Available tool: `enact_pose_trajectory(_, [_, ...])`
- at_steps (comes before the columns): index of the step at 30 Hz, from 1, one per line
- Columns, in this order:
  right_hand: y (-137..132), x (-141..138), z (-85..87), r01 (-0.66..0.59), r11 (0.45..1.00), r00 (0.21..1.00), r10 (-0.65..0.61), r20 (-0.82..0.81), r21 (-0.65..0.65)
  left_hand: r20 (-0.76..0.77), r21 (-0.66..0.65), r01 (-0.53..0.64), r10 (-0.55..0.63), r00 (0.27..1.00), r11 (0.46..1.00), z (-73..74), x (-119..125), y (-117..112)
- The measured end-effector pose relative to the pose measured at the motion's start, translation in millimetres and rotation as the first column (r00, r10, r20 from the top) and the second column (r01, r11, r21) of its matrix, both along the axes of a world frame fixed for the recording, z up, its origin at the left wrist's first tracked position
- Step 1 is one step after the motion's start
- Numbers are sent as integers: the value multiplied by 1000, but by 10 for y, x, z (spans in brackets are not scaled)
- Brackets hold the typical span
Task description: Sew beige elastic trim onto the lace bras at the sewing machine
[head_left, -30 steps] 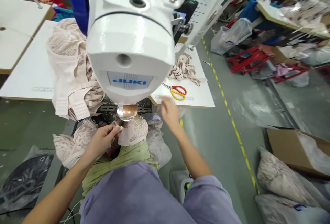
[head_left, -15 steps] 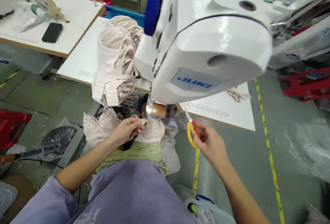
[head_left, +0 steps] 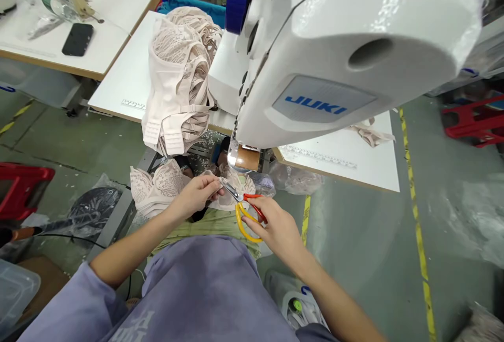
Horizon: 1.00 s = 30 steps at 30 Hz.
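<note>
My left hand point(head_left: 199, 193) pinches the edge of a beige lace bra point(head_left: 232, 187) that hangs over my lap below the sewing machine's needle area. In my right hand point(head_left: 277, 226) is a pair of scissors point(head_left: 249, 221) with one red and one yellow handle. The scissor blades reach to the fabric at my left fingertips; whether they are cutting cannot be made out. Another beige lace bra cup piece point(head_left: 167, 182) lies just left of my left hand. Green cloth point(head_left: 208, 226) covers the spot under the bra.
A white JUKI sewing machine point(head_left: 326, 79) looms over my hands. Beige bras are stacked in a pile point(head_left: 177, 79) on the white table point(head_left: 122, 93). A phone point(head_left: 77, 39) lies on the neighbouring table. Red stools point(head_left: 23, 187) stand on the floor at both sides.
My right hand has brought the scissors leftward from beside the table to the fabric at my left fingertips. My left hand keeps its pinch. The view has shifted slightly.
</note>
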State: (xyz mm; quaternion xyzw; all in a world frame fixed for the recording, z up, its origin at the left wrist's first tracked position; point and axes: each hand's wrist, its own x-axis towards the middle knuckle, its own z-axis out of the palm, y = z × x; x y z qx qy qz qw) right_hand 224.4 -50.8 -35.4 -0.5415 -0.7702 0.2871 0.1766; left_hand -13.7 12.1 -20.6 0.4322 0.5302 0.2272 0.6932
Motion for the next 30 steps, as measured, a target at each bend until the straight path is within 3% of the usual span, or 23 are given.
enact_pose_trajectory(3, [-66, 87, 15, 19, 1000, 999, -20, -50, -16, 8, 5, -17, 17, 1000, 1000, -1, -18, -4])
enact_pose_trajectory(7, [-156, 167, -12, 158, 986, 976, -164, -144, -55, 129, -69, -89, 98, 987, 994, -83, -19, -3])
enact_pose_trajectory(11, [-169, 92, -50, 121, 988, 969, -139, -205, -95, 241, -72, -195, 207, 948, 978, -191, -18, -24])
enact_pose_trajectory(19, [-19, -146, -75, 126, 970, 965, -169, -201, -208, 86, 111, -132, 123, 989, 985, -172, -18, -30])
enact_pose_trajectory(26, [54, -91, -69, 118, 953, 973, -167, -159, -279, -46, 198, -61, 71, 996, 978, -169, -39, -6])
enact_pose_trajectory(30, [-12, -76, -72, 146, 959, 968, -190, -166, -242, -86, 219, -42, 63, 994, 975, -179, -20, -25])
